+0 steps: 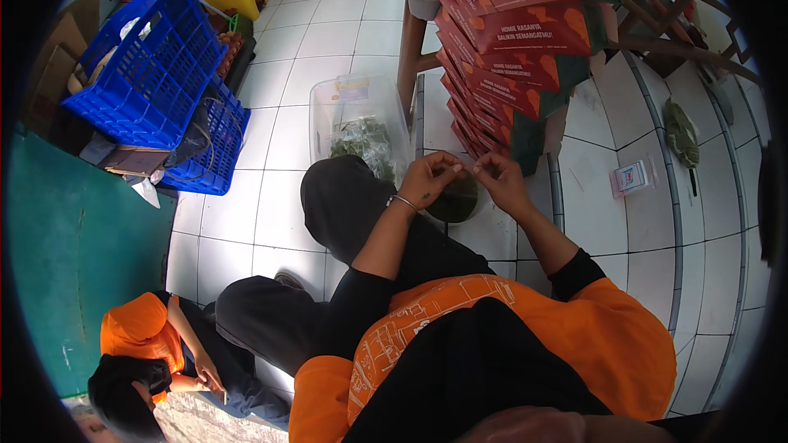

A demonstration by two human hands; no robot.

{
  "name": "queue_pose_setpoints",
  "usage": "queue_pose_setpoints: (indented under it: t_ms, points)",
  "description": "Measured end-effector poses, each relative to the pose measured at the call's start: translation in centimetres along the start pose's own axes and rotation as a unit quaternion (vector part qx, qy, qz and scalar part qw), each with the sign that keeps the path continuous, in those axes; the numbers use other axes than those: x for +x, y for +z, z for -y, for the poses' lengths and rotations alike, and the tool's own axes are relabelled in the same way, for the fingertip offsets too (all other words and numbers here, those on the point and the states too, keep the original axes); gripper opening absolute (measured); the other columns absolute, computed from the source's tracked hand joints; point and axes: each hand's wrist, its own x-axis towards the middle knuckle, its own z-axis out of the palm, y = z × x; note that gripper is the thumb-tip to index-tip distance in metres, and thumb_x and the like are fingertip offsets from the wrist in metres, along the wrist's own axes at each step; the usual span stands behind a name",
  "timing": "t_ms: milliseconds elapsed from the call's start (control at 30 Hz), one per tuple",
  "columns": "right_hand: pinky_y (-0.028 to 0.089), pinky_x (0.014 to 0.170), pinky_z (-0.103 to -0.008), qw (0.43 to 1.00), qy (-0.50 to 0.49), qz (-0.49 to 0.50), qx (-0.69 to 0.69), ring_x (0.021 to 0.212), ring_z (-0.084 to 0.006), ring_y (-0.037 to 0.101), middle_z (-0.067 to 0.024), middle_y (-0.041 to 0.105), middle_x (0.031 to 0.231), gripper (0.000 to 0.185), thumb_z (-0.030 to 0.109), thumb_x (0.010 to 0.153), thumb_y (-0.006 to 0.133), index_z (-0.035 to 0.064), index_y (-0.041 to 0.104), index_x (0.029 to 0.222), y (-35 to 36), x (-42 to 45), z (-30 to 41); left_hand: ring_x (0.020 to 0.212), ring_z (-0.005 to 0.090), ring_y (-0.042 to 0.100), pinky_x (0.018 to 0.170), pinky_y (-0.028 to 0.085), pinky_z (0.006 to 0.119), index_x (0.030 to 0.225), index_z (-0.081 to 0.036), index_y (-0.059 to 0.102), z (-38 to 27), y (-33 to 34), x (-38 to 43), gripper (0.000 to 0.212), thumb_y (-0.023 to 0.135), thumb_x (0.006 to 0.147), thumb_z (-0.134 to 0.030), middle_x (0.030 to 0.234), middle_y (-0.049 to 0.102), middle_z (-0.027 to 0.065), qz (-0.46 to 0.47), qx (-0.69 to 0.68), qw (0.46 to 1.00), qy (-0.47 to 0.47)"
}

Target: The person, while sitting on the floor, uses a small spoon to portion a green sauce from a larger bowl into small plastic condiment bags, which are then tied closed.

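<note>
My left hand point(431, 179), with a thin bracelet at the wrist, has its fingertips pinched together in front of me. Close to its right, my right hand point(500, 179) pinches in the same way. What looks like a thin piece of clear plastic point(469, 167) spans the small gap between them; the fingers hide most of it. Dark green contents point(454, 204) lie just beneath both hands, in a rounded clear bowl or bag that I cannot tell apart. Beyond my knee stands a clear plastic box point(320, 117) holding clear bags of green leaves point(369, 138).
Red printed cartons point(511, 61) are stacked beyond my hands. To the right, a small clear pack point(632, 178) lies on tiled steps point(646, 221). Blue crates point(154, 67) stand at left. A seated person point(144, 332) holds a phone at lower left.
</note>
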Motion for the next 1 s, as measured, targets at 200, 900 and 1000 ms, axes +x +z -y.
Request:
queue_pose_setpoints:
  t_ms: [200, 900, 1000]
  points:
    - [0.042, 0.059, -0.0240, 0.997, -0.056, 0.010, -0.052, 0.065, -0.0069, 0.053, -0.0005, 0.061, 0.073, 0.011, 0.014, 0.082, 0.065, 0.0034, 0.062, 0.083, 0.8, -0.1, -0.6, 0.078, 0.0079, 0.060, 0.074, 0.047, 0.025, 0.089, -0.001, 0.066, -0.3, -0.1, -0.3, 0.016, 0.067, 0.085, -0.017, 0.082, 0.068, 0.0035, 0.012, 0.085, 0.996, -0.029]
    - [0.044, 0.059, -0.0406, 0.923, 0.027, -0.218, -0.317, 0.060, -0.0302, 0.058, -0.0141, 0.058, 0.067, 0.022, 0.024, 0.088, 0.060, 0.0024, 0.057, 0.084, -7.8, -3.6, -3.7, 0.075, 0.0175, 0.064, 0.071, 0.047, 0.029, 0.095, -0.001, 0.068, 1.1, -1.9, 0.4, 0.021, 0.066, 0.084, -0.019, 0.081, 0.068, 0.0090, -0.359, 0.120, 0.922, 0.083]
    - [0.047, 0.070, -0.0424, 0.851, 0.004, -0.306, -0.427, 0.081, -0.0313, 0.060, -0.0142, 0.059, 0.089, 0.012, 0.015, 0.084, 0.058, 0.0043, 0.059, 0.090, -13.4, -5.2, -5.6, 0.080, 0.0199, 0.066, 0.076, 0.049, 0.030, 0.102, 0.000, 0.067, 1.3, -2.0, 1.3, 0.026, 0.065, 0.084, -0.018, 0.087, 0.069, 0.0114, -0.501, 0.192, 0.834, 0.129]
